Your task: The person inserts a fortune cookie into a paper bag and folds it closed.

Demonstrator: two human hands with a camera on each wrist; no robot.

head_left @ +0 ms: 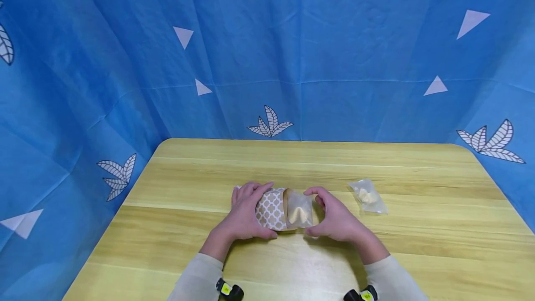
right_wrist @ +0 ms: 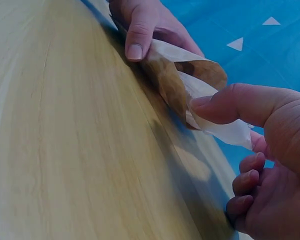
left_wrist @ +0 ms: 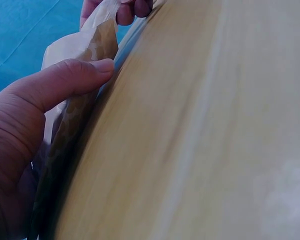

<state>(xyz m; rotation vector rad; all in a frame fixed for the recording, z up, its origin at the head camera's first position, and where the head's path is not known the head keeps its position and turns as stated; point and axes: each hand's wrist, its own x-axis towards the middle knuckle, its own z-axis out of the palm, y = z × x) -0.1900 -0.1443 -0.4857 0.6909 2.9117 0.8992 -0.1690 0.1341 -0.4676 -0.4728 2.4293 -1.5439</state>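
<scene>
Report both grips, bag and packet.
Left grip holds paper bag. Right grip holds clear packet, partly inside bag. Nothing visibly blocking; second packet off right.

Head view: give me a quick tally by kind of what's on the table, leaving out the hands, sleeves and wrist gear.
Patterned paper bag: 1
Small translucent packets: 2 (packet at the bag's open mouth, packet lying apart to the right)
Total: 3
</scene>
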